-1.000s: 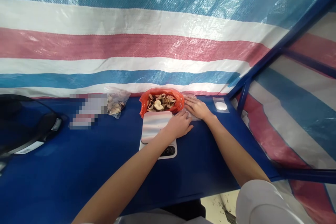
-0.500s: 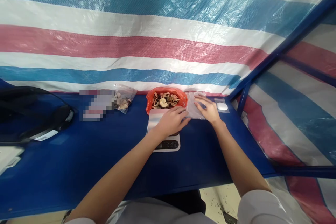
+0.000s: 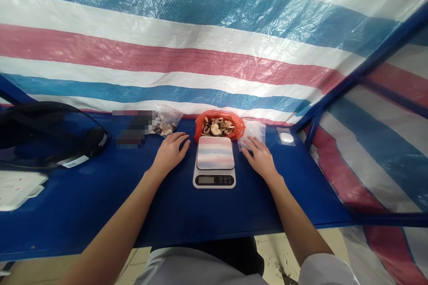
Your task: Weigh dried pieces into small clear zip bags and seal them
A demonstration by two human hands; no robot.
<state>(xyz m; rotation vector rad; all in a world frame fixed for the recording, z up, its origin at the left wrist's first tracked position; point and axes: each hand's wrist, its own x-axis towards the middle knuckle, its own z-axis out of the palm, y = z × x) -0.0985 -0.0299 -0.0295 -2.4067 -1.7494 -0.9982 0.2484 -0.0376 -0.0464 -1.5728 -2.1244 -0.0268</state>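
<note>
My left hand is open over the blue table, left of a white digital kitchen scale and just in front of a clear plastic bag of dried slices. My right hand is also open, its fingertips at the near edge of a flat clear plastic bag. Between the hands, the scale's reflective platform carries only a few tiny dark specks. Behind the scale sits a red plastic bag, its mouth open, holding dried slices that look like mushroom.
A white oval object lies on a small clear bag at the right. On the left are a black headset-like device, a white power strip and a pixelated patch. A striped sheet and blue frame bars enclose the blue table.
My left hand has moved left from over the scale to the table beside the clear bag of slices. My right hand has drawn back slightly toward me on the flat bag.
</note>
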